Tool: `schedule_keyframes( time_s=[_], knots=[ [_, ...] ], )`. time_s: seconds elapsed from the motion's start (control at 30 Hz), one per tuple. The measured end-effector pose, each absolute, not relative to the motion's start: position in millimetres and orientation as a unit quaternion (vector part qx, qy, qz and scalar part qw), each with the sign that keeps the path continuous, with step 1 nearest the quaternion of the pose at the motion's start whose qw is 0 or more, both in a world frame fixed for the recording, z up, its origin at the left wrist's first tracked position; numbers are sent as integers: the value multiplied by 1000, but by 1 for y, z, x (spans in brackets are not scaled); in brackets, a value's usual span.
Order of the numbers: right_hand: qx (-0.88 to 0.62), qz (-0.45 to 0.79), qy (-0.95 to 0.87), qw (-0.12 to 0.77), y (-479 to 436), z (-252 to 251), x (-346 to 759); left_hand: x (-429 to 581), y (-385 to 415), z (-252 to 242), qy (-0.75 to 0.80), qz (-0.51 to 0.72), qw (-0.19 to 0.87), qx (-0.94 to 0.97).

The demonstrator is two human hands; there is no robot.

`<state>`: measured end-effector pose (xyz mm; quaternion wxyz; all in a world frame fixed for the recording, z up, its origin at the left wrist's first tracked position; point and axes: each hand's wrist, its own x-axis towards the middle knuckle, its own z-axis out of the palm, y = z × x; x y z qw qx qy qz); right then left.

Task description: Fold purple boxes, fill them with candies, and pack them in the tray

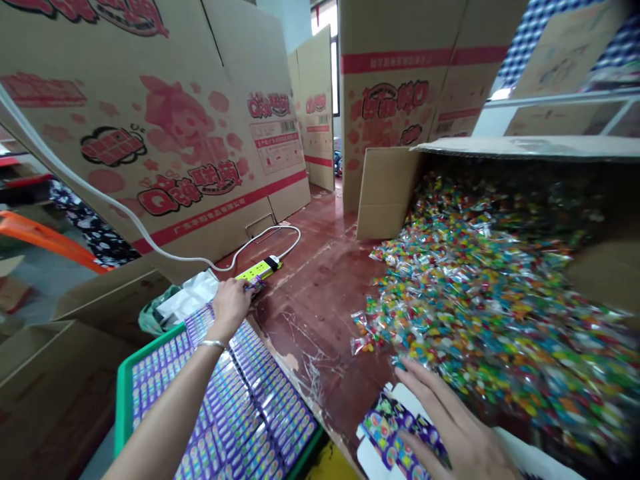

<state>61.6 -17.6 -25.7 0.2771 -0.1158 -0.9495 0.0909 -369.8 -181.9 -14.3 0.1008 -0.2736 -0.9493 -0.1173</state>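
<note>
My left hand (231, 305), with a thin bracelet at the wrist, is stretched forward over the far end of a green tray (121, 400). Its fingers are closed on a small purple box (256, 285), close to the yellow power strip. Rows of small purple boxes (240, 407) fill the tray. At the lower right, my right hand (450, 420) is spread over flat printed cartons (390, 430) with white flaps, its thumb across them. Its fingertips reach the edge of a heap of clear-wrapped colourful candy packets (480, 300). The underside of its fingers is hidden.
The candy spills from a cardboard box on its side (387, 193) onto the red-brown table (320, 280). A yellow power strip (260, 270) with a white cable (125, 210) lies beyond the tray. Large printed cartons (190, 133) wall in the back. Open cardboard boxes (60, 387) stand left.
</note>
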Motion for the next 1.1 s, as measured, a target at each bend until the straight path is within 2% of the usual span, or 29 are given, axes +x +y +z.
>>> schedule_keyframes(
  time_s=[0.17, 0.33, 0.4, 0.6, 0.73, 0.87, 1.0, 1.1],
  knots=[
    [-126, 102, -950, 265, -20, -28, 69, -375, -178, -20, -951, -95, 120, -270],
    [-194, 148, -941, 233, -13, -26, 78, -346, -172, -11, -930, -142, 123, -316],
    [-240, 171, -931, 215, -7, -23, 81, -306, -165, -15, -910, -178, 89, -363],
    [-301, 181, -926, 138, 0, -19, 74, -135, -150, -46, -790, -210, -119, -563],
    [-324, 118, -936, 68, -13, -29, 59, -84, -145, -58, -812, -158, -153, -540],
    [-338, 116, -931, 70, -21, -41, 43, -84, -144, -61, -834, -160, -158, -505],
    [-343, 229, -903, 122, -16, -34, 40, -88, -149, -56, -823, -240, -187, -480],
    [-302, 409, -845, 164, -11, -16, 47, -96, -154, -46, -750, -393, -310, -433]
  ],
)
